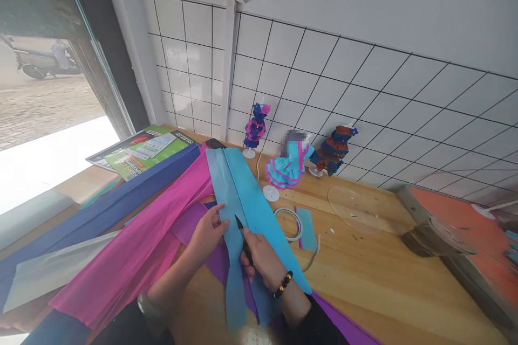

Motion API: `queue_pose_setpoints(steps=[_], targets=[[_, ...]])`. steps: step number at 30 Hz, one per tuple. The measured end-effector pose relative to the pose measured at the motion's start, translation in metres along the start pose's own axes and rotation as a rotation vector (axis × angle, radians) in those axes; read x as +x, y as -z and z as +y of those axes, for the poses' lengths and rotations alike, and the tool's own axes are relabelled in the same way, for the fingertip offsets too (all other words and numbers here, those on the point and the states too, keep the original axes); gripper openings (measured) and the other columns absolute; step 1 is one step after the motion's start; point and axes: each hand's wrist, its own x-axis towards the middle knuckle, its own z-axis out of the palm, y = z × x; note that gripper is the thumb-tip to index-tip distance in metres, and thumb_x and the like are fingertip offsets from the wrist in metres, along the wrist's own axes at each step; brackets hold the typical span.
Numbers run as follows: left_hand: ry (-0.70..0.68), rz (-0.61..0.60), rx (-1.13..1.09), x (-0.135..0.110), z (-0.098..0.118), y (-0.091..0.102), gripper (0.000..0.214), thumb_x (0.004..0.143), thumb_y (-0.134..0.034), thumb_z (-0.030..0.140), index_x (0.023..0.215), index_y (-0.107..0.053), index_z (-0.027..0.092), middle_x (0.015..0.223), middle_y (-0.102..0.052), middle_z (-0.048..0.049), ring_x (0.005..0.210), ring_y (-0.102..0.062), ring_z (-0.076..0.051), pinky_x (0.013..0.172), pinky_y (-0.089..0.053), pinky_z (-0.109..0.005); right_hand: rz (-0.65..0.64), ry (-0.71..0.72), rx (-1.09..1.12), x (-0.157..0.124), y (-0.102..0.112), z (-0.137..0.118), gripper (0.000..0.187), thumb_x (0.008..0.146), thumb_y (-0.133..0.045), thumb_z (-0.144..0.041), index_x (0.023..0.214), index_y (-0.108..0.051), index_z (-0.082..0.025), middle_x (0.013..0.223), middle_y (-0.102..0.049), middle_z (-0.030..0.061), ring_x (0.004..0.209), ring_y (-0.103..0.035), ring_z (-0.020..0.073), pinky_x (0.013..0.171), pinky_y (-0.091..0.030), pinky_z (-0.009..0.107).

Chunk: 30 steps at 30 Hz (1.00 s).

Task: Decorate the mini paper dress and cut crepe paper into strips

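My left hand (207, 230) pinches the left edge of a sheet of light blue crepe paper (225, 183) between thumb and fingers. Closed around the black handle of a slim, pointed knife (238, 222) is my right hand (261, 256); the dark blade lies against this paper, just right of my left fingertips. Below the blade the paper is parted, and a loose strip (236, 296) hangs toward me. A brighter blue folded length of crepe paper (259, 199) runs alongside on the right. Purple paper (218, 264) lies underneath, partly hidden by my hands.
Pink (133, 237) and dark blue paper (105, 210) lie at left beside green printed leaflets (149, 151). A tape roll (298, 226) and a small blue piece (308, 229) are at right. Dressed figures, one in a turquoise dress (285, 170), stand near the tiled wall. An orange stool (449, 221) is far right.
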Motion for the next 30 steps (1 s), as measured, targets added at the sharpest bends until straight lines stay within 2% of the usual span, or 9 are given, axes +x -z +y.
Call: queue_pose_setpoints(steps=[6, 16, 30], targets=[[0.007, -0.002, 0.059, -0.002, 0.002, 0.001, 0.059, 0.073, -0.055, 0.038, 0.125, -0.043, 0.015, 0.061, -0.048, 0.0046, 0.057, -0.053, -0.014, 0.054, -0.042, -0.026, -0.001, 0.0, -0.014, 0.003, -0.002, -0.005, 0.055, 0.089, -0.027, -0.045, 0.042, -0.04, -0.019, 0.032, -0.034, -0.0058, 0.024, -0.032, 0.0062, 0.027, -0.033, 0.019], [-0.024, 0.023, 0.085, 0.001, -0.004, 0.002, 0.06, 0.072, -0.056, 0.038, 0.125, -0.043, 0.013, 0.058, -0.037, 0.007, 0.052, -0.043, -0.011, 0.051, -0.035, -0.024, 0.005, 0.009, -0.024, 0.007, -0.004, -0.005, 0.057, 0.089, -0.028, -0.045, 0.04, -0.04, -0.019, 0.031, -0.034, -0.0058, 0.024, -0.032, 0.0066, 0.027, -0.032, 0.019], [-0.023, 0.023, 0.076, 0.002, -0.004, 0.001, 0.063, 0.07, -0.057, 0.039, 0.125, -0.043, 0.011, 0.058, -0.038, 0.0069, 0.053, -0.044, -0.011, 0.053, -0.036, -0.024, 0.032, 0.034, -0.068, 0.013, -0.005, 0.003, 0.061, 0.089, -0.025, -0.049, 0.037, -0.039, -0.02, 0.029, -0.031, -0.0057, 0.023, -0.032, 0.0068, 0.027, -0.032, 0.019]])
